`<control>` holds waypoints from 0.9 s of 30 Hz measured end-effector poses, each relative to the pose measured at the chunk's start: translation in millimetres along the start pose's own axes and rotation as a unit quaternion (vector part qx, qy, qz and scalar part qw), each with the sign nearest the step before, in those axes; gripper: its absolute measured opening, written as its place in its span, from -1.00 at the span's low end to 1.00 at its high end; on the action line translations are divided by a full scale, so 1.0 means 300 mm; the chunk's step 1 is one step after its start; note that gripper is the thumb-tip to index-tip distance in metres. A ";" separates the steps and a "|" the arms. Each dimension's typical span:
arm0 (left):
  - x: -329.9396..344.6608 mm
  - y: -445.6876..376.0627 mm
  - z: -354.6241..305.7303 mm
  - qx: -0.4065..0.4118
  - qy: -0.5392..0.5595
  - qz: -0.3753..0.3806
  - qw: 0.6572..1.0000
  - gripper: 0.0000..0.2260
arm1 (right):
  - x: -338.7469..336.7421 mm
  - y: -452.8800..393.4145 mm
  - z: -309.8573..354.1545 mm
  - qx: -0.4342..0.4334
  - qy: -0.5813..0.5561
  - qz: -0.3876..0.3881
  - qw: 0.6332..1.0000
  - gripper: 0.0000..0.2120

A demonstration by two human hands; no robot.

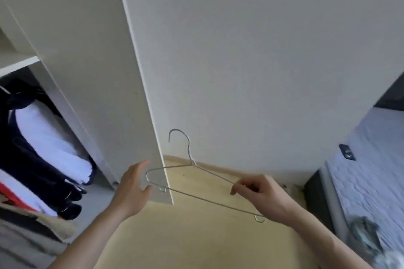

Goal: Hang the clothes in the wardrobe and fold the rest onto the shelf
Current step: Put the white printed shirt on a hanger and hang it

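R hand [260, 194] pinches wire hanger [196, 183] (no label); L hand [133, 188] spread beside it.

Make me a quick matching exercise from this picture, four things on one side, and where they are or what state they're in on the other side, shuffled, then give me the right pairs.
Things:
1. wire hanger
2. left hand
3. right hand
4. dark and white clothes

States:
A. hanging inside the open wardrobe at the left
B. open, fingers spread beside the hanger's end
C. bare, with no garment on it
D. pinching the hanger's upper wire

Pairs: 1-C, 2-B, 3-D, 4-A
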State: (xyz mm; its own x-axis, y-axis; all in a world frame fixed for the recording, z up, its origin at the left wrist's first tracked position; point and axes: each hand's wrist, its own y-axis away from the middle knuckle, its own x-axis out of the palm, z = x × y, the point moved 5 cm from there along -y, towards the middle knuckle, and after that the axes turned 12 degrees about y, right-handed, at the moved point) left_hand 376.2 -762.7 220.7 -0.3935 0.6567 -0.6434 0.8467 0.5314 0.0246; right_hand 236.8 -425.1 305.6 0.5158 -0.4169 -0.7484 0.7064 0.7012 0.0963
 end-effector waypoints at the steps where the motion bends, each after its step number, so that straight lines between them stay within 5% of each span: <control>1: 0.084 -0.001 -0.065 0.014 0.000 0.012 1.000 -0.39 | -0.054 0.072 -0.076 0.010 0.003 -0.016 1.000 -0.80; 8: 0.668 0.091 -0.496 0.053 0.075 0.131 0.987 -0.76 | -0.377 0.595 -0.573 0.096 -0.030 -0.091 0.991 -0.80; 18: 1.339 0.240 -0.951 0.050 0.112 0.299 0.946 -0.81 | -0.607 1.217 -1.103 0.275 -0.005 -0.213 0.938 -0.82; 27: 2.023 0.361 -1.399 0.094 0.103 0.449 0.883 -0.78 | -0.674 1.628 -1.495 0.444 -0.062 -0.313 0.837 -0.87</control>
State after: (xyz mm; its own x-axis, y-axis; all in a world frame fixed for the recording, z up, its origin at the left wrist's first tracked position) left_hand 79.0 -82.0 154.0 0.4253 0.8617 -0.2766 0.8875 -0.3373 0.3139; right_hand 260.1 261.0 209.4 -0.0827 -0.6381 -0.7655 0.9106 -0.3604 0.2021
